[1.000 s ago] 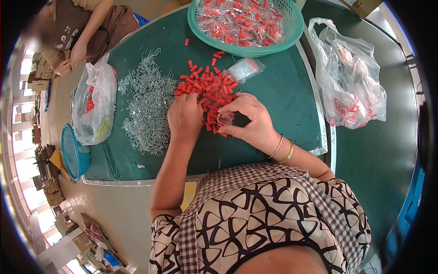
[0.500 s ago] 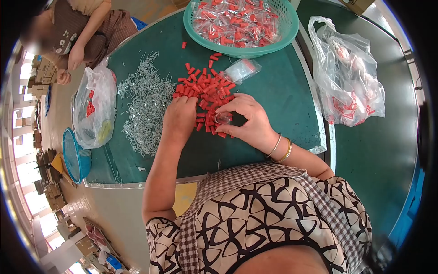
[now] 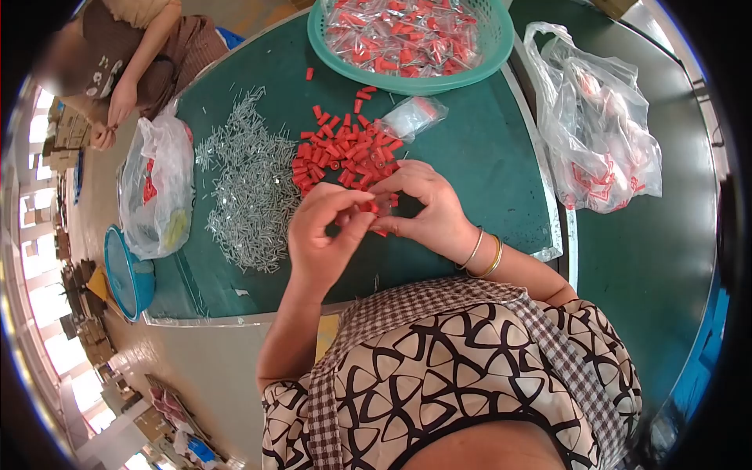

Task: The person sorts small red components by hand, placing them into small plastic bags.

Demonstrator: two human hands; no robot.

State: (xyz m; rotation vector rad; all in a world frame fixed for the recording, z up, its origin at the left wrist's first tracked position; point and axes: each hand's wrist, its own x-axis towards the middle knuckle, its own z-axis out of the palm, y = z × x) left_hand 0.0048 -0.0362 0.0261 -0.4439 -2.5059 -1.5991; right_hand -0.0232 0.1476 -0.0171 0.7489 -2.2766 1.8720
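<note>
The left hand [image 3: 323, 227] pinches a red cap [image 3: 369, 207], its fingers nearly together. The right hand [image 3: 429, 202] has its fingers curved wide apart, with a small clear bag [image 3: 385, 204] between the tips, right by the cap. More red caps [image 3: 345, 149] sit on the green counter [image 3: 489, 172], beside thin metal pins [image 3: 254, 196] and near a green basket [image 3: 415, 87].
</note>
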